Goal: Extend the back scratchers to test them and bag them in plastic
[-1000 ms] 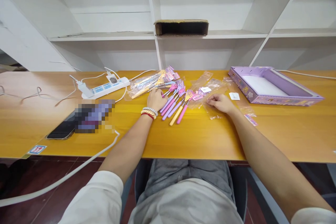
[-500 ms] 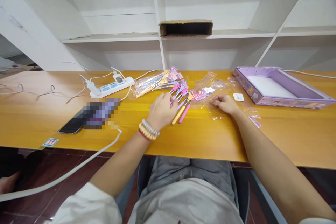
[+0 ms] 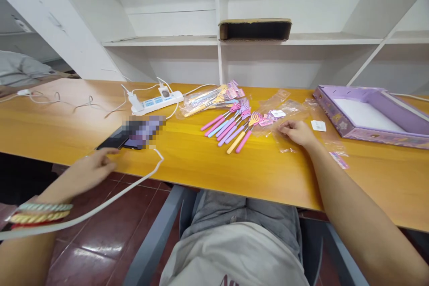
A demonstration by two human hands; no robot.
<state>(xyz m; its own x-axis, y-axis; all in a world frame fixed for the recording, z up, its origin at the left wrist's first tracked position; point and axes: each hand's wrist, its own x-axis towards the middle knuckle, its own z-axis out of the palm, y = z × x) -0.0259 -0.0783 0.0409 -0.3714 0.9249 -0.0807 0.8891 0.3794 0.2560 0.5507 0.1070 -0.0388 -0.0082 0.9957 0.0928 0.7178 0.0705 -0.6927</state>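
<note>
Here, white shelves (image 3: 167,41) back the table (image 3: 187,156); left hand (image 3: 85,172) loose, right hand (image 3: 297,133): grip unclear.

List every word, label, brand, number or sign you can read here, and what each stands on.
No text can be read with certainty.
Shirt: dark red lettering, cut off by the picture's edge.
White label by the clear wrapping: too small.
White card: too small.
Pink cards at the wrapped tools: too small.
Loose pink card: too small.
Purple box: side print too small.
Phone: screen pixelated.
</note>
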